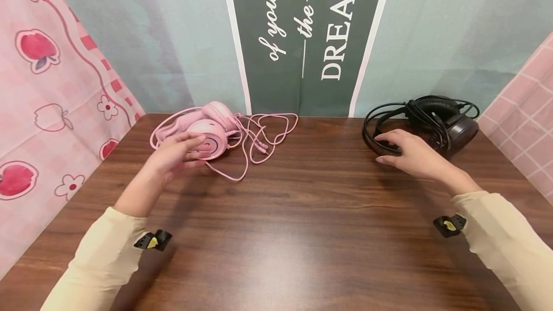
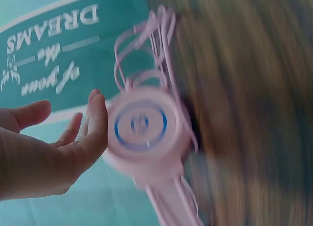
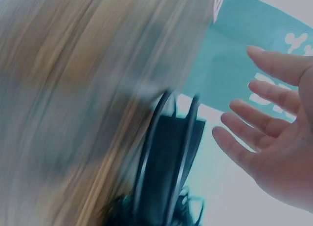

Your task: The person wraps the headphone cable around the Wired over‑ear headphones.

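Pink headphones [image 1: 216, 121] with a round ear cup lie at the back left of the table. My left hand [image 1: 174, 153] is right at that ear cup, its fingers relaxed and overlapping the cup in the head view. In the left wrist view the fingertips come up beside the cup's blue ring [image 2: 141, 124]. Black headphones [image 1: 460, 131] with a bundled cable lie at the back right. My right hand [image 1: 412, 155] is just in front of them, thumb and fingers spread apart with nothing between them. Their black headband [image 3: 166, 167] shows below that hand in the right wrist view.
The pink cable [image 1: 270, 145] trails in loops to the right of its headphones. Behind the brown wooden table [image 1: 281, 234] hangs a green backdrop [image 1: 298, 85] with white lettering. A pink patterned cloth [image 1: 56, 109] hangs on the left, and a pink tiled surface [image 1: 531, 109] borders the right.
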The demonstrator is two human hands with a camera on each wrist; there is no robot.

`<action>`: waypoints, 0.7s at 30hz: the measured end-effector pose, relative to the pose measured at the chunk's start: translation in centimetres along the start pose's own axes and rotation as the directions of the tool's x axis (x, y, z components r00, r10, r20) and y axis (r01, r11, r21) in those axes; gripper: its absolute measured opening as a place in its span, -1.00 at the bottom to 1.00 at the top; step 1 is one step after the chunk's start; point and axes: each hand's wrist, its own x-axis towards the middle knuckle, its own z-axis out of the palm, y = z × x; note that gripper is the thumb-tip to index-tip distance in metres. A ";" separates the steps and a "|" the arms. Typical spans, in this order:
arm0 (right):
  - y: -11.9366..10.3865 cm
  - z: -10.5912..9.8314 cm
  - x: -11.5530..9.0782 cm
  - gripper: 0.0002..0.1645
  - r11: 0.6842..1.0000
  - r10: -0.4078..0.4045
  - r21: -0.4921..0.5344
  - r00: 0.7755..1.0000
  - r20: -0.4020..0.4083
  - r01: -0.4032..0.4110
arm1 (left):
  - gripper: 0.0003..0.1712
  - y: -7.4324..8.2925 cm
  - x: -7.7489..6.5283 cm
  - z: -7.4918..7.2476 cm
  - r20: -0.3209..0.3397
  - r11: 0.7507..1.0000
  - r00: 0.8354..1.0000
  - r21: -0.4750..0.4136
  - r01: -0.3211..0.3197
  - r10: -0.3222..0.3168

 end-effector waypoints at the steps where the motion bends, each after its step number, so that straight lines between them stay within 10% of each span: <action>1: -0.6 0.1 0.1 -0.51 1.000 -0.006 0.018 1.000 0.002 0.006 | -0.81 0.1 0.0 -0.5 -0.010 1.000 1.000 0.005 -0.004 0.004; 10: -4.6 1.4 0.5 -0.61 0.991 -0.083 0.110 0.995 0.054 0.076 | -0.79 0.5 0.5 -4.9 -0.190 0.997 0.981 -0.063 -0.047 0.034; 16: -6.4 2.2 0.3 -0.65 0.980 -0.154 0.147 0.982 0.109 0.137 | -0.75 0.3 1.2 -7.1 -0.350 0.992 0.934 0.127 -0.024 0.067; 21: -7.2 2.8 0.4 -0.68 0.970 -0.198 0.166 0.972 0.124 0.176 | -0.37 -0.4 1.9 -8.3 -0.413 0.930 0.909 0.354 0.103 0.056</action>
